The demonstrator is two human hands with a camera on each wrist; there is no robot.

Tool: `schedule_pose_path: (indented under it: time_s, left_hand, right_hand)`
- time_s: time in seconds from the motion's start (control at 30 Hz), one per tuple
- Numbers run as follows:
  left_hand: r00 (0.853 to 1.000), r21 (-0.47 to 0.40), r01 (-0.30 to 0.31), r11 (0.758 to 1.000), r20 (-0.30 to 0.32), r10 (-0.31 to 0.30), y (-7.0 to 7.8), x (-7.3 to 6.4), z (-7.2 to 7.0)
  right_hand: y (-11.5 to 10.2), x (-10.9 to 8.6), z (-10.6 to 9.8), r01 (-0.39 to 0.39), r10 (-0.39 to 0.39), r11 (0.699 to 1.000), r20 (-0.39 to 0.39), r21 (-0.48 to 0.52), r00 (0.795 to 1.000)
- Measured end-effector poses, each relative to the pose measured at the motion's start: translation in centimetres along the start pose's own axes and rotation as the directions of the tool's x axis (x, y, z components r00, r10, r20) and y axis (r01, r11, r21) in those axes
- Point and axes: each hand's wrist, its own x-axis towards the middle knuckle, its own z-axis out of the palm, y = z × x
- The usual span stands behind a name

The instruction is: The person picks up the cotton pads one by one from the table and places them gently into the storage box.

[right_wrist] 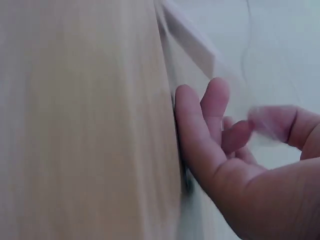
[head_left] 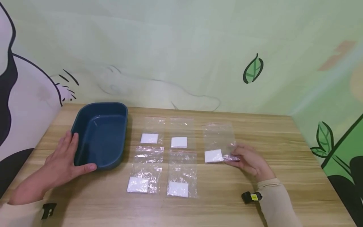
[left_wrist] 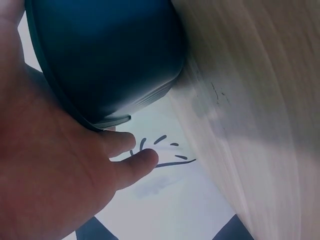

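A dark blue plastic basin [head_left: 105, 138] stands at the left of the wooden table. My left hand [head_left: 60, 159] rests against its near left corner, fingers fairly straight along the side and thumb along the front rim. The left wrist view shows the left palm [left_wrist: 55, 165] by the rim of the basin [left_wrist: 110, 55]. At the right, my right hand [head_left: 252, 159] pinches the lower right corner of a clear zip bag [head_left: 218, 135] with a white folded piece inside. In the right wrist view, the right hand's thumb and a finger pinch thin clear film, while other fingers are near the tabletop.
Between the basin and right hand lie several similar zip bags in two rows, among them a far left bag [head_left: 153, 127] and a near right bag [head_left: 182, 170]. Each holds a white piece. A printed backdrop [head_left: 181, 56] rises behind the table [head_left: 227, 195].
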Motion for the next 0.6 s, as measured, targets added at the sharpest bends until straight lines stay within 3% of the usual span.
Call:
schedule_pose_path:
  time_s: [0.6]
  left_hand:
    - [1.000,-0.017,-0.003,1.000,0.011,0.003,0.0,0.0,-0.1]
  right_hand:
    - [0.3,0.0,1.2,0.085,-0.087,0.994,0.030,0.063,0.996]
